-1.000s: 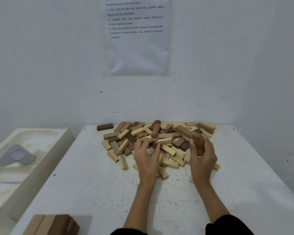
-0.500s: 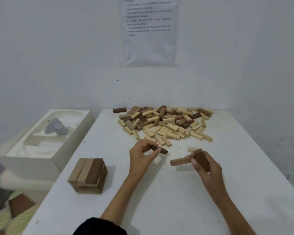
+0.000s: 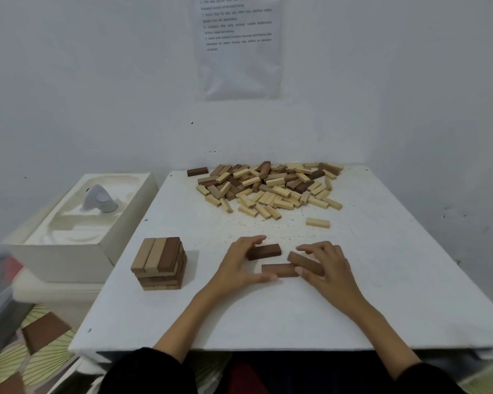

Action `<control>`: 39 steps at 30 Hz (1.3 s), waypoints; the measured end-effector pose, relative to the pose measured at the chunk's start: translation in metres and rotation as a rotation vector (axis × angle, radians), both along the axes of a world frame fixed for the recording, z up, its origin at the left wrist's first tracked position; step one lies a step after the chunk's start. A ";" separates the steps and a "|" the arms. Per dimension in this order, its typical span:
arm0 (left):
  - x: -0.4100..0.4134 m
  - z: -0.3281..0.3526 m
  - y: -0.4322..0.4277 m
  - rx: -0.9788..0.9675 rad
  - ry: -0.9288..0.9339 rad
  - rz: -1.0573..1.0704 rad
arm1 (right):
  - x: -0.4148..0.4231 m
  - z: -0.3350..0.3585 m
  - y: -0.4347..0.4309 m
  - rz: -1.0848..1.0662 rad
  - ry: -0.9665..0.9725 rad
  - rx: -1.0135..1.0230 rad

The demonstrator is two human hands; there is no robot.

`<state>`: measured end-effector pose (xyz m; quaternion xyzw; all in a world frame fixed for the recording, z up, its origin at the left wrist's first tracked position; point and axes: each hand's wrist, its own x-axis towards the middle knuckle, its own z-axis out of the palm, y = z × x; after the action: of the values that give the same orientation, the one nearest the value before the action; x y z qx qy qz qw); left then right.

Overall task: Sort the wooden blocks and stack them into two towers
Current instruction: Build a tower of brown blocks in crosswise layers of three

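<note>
Near the low tower (image 3: pixel 160 263) on the surface (image 3: pixel 239 314): left hand (image 3: pixel 244 264) spread, touching dark block (image 3: pixel 265 251); right hand (image 3: pixel 326 265) curled round tilted brown block (image 3: pixel 295 258), which looks light, stiff and smooth, likely best pinched across its long sides.

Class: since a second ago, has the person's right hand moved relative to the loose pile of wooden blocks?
Yes. The right hand has drawn back from the loose pile of wooden blocks, toward the person along the white table.
</note>
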<state>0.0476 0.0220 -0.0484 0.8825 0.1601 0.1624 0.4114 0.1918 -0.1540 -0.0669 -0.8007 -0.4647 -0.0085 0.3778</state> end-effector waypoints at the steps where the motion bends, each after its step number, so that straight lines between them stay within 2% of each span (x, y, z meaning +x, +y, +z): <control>1: 0.000 -0.002 -0.002 0.053 0.037 -0.016 | 0.001 0.000 -0.001 -0.048 0.008 0.010; 4: 0.001 -0.008 -0.006 0.085 0.022 0.031 | 0.003 -0.002 -0.001 -0.165 0.024 0.014; 10: 0.004 -0.009 0.000 -0.098 -0.056 0.063 | 0.021 -0.004 0.007 -0.298 0.055 0.056; 14: 0.002 -0.008 0.001 -0.085 -0.056 0.031 | 0.032 0.005 0.031 -0.264 0.027 -0.077; 18: 0.002 -0.007 -0.001 -0.019 -0.056 0.033 | 0.027 0.008 0.053 -0.091 -0.052 -0.187; 21: 0.002 -0.007 -0.004 0.089 -0.010 0.112 | 0.027 0.007 0.057 -0.102 -0.090 -0.229; 24: -0.002 -0.011 -0.009 0.278 0.140 0.203 | 0.024 0.007 0.049 -0.197 -0.080 -0.130; 27: -0.006 -0.014 -0.013 0.417 0.317 0.170 | 0.014 0.004 0.037 -0.129 -0.072 -0.119; 31: -0.004 -0.012 -0.013 0.468 0.394 0.103 | 0.015 -0.006 0.034 -0.044 -0.245 -0.128; 36: -0.006 -0.009 -0.014 0.493 0.403 0.067 | 0.015 -0.008 0.034 -0.020 -0.236 -0.115; 39: -0.005 -0.010 -0.013 0.493 0.416 0.065 | 0.008 0.000 0.032 -0.144 -0.100 -0.138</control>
<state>0.0430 0.0093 -0.0584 0.9642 0.2246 0.0254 0.1384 0.2001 -0.1221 -0.0664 -0.8547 -0.4240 -0.0436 0.2964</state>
